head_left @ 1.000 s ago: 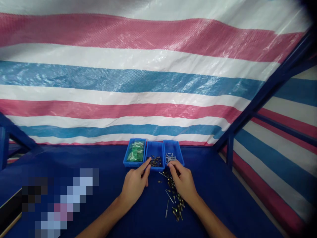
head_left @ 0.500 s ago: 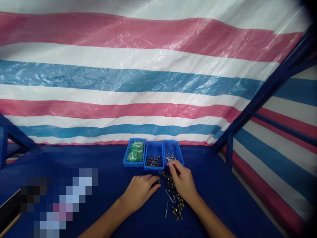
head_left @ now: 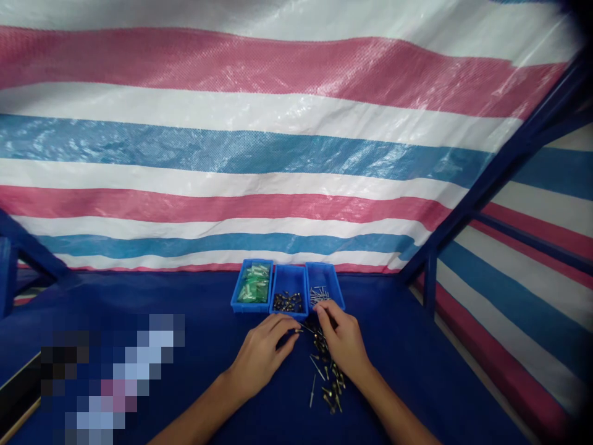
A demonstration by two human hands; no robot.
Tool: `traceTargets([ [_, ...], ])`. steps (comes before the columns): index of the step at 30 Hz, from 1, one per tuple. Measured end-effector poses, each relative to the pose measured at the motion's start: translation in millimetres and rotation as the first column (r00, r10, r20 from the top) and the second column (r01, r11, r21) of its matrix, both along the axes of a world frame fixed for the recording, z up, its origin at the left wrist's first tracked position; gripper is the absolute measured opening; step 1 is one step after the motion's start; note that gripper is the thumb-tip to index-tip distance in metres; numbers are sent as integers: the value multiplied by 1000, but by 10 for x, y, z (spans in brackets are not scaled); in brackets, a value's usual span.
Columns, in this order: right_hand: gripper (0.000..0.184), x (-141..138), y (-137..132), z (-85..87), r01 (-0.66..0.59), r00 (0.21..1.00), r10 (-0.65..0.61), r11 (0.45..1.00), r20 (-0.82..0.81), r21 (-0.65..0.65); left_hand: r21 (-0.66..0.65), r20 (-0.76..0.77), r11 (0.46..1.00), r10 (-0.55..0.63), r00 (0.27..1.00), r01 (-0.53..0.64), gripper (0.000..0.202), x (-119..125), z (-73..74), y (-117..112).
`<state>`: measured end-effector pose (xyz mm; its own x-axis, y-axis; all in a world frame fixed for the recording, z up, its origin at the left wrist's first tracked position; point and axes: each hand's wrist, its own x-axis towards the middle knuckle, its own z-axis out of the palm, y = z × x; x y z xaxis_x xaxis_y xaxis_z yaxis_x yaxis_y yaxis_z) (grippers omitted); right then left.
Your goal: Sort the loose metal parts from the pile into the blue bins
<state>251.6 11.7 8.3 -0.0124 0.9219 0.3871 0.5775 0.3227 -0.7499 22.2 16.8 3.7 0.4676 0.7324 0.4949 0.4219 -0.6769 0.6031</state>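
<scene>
In the left hand's [head_left: 263, 349] pinch sits a metal piece [head_left: 299, 330].

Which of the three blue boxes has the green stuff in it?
The left box: it holds green packets. The middle box has small dark and brassy pieces, the right box silvery pins.

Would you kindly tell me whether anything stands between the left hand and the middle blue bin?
Nothing visible does: the left hand, holding a small piece, is just nearside of the bin; loose pieces lie rightward.
</scene>
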Motion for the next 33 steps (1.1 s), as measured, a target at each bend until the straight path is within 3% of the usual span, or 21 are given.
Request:
traceTargets([
  [17, 32, -4, -4, 19, 3, 1000, -3, 1000, 4, 16, -156, 270, 979, 173, 947, -134, 7, 32, 83, 21],
  [33, 34, -18, -5, 41, 8, 1000, -8, 1000, 5, 25, -202, 310, 965, 224, 924, -166, 9, 9, 107, 30],
])
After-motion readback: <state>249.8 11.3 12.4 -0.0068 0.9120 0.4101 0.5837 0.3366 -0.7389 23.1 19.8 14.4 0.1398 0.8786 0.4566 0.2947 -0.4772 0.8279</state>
